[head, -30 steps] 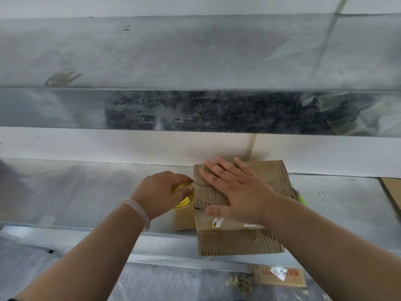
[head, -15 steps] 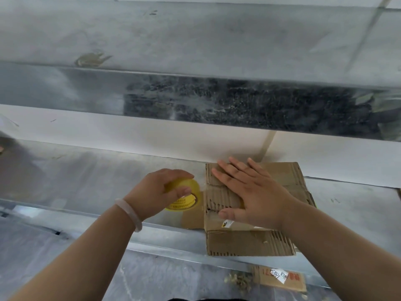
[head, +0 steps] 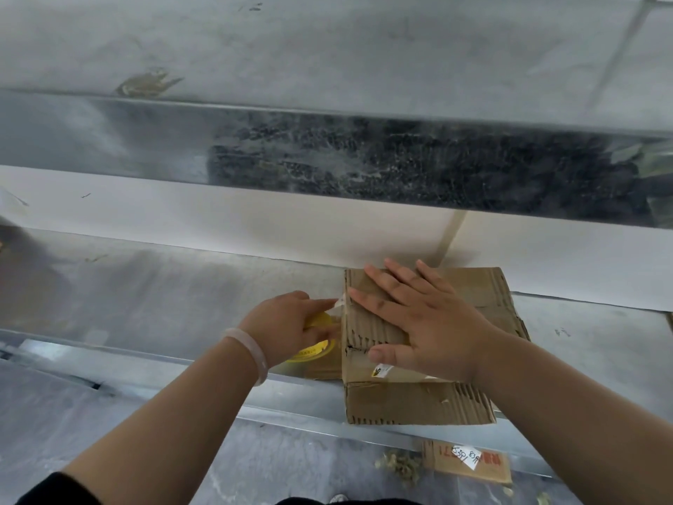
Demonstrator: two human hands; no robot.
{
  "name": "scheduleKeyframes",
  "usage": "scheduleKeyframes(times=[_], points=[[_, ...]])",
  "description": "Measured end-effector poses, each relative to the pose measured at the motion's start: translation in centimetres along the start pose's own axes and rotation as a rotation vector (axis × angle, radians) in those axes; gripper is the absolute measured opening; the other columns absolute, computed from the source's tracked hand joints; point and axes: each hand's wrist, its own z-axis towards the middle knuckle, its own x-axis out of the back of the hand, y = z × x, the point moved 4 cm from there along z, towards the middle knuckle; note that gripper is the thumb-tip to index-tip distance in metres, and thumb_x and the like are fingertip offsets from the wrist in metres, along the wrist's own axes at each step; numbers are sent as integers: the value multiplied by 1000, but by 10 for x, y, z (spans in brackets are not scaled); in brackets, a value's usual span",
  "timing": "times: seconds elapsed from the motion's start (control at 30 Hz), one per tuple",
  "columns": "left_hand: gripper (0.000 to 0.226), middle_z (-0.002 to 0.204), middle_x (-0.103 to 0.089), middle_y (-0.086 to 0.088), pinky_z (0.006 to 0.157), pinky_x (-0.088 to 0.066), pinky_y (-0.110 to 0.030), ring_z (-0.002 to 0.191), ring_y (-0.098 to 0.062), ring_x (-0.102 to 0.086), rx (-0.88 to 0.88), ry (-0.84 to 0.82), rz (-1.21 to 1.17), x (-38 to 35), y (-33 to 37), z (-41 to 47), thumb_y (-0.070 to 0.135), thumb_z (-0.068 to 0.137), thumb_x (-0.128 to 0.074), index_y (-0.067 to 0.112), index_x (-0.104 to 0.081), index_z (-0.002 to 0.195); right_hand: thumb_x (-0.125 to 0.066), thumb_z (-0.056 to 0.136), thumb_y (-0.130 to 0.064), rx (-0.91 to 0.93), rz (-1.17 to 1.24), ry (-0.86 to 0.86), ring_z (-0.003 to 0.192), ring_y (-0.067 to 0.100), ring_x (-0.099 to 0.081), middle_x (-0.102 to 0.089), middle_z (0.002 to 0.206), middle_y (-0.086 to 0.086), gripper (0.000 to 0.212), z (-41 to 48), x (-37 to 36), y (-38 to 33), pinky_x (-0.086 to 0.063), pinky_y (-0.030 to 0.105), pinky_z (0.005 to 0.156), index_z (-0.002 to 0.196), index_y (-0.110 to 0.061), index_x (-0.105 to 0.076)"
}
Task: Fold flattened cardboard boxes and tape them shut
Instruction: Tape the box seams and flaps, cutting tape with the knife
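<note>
Left fingers are pinched on the loose tape end, right at the box's left edge, with the yellow roll tucked under the left hand. Right fingers are spread flat and wide, holding nothing, the right hand pressing the top flaps down on the box. The box sits at the near lip of the desk, its front face hanging just over that lip.

To do this well, I'd say: keep that palm heavy so the flaps stay flush, stick the tape end a little down the left side, then draw the roll straight across along the seam, taut and without twisting.

Around the box, the desk is shiny sheet metal, scuffed and bare to the left. Behind the box rises a pale wall band, then more metal ducting. Below the box, on the floor, lie a cardboard scrap and crumbs of debris.
</note>
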Motion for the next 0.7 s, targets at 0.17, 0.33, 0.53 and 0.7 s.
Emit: scheduleKeyframes(times=[0.17,0.33,0.53,0.7], points=[[60,98,-47,11,79,-41,-23,88,-10,-49,-3,69,-114,-6,-4,-3,57,90,-50,40,-33,145,1,74,-87,-1,27,0,144,8,30,29,157,-16,68,1,2,1,21,40,117,132,-64,27],[50,102,-51,15,74,-38,-6,92,4,-51,37,270,-602,-9,-25,-21,35,78,-77,54,-49,114,0,74,-88,-9,1,9,145,8,28,27,158,-15,73,1,0,2,19,40,118,136,-61,27],[31,104,-58,18,76,-37,-2,101,6,-52,51,389,-622,-8,-26,-24,46,70,-73,53,-60,97,-1,75,-88,-16,-3,17,146,8,26,25,159,-16,72,2,-1,3,16,42,120,135,-62,28],[41,96,-63,13,75,-40,-7,92,1,-55,84,407,-749,-13,-26,-28,62,64,-75,54,-60,102,-3,75,-89,-23,3,18,145,6,27,24,159,-17,71,-1,-1,3,15,41,120,135,-64,26]])
